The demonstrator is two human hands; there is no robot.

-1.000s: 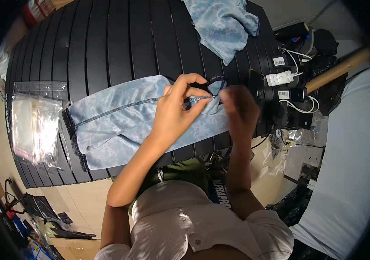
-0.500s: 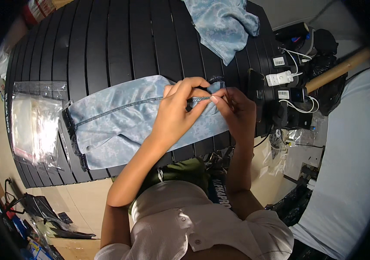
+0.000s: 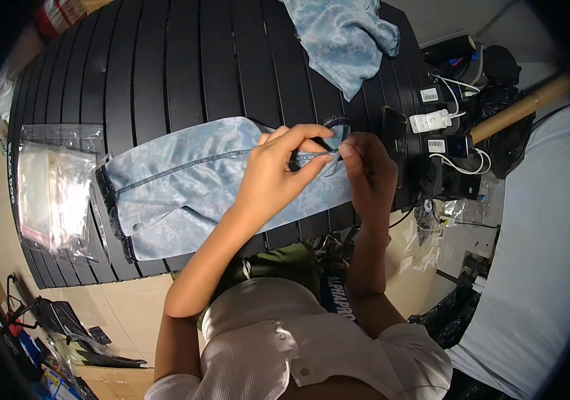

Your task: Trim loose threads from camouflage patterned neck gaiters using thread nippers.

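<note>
Grip's a tight pinch on both sides: left hand (image 3: 273,167) and right hand (image 3: 373,172) nipping the dark-stitched seam (image 3: 191,165) of that mottled pale-blue silky-looking garment (image 3: 158,210), spread on the black slatted table (image 3: 185,80). I'd go with small pinches, cloth flat, no tugging.

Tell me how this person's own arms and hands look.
The left hand and right hand are bare, with no gloves or wristwatch showing. The arms are uncovered up to short, pale sleeves belonging to a ribbed, light-coloured top.
</note>
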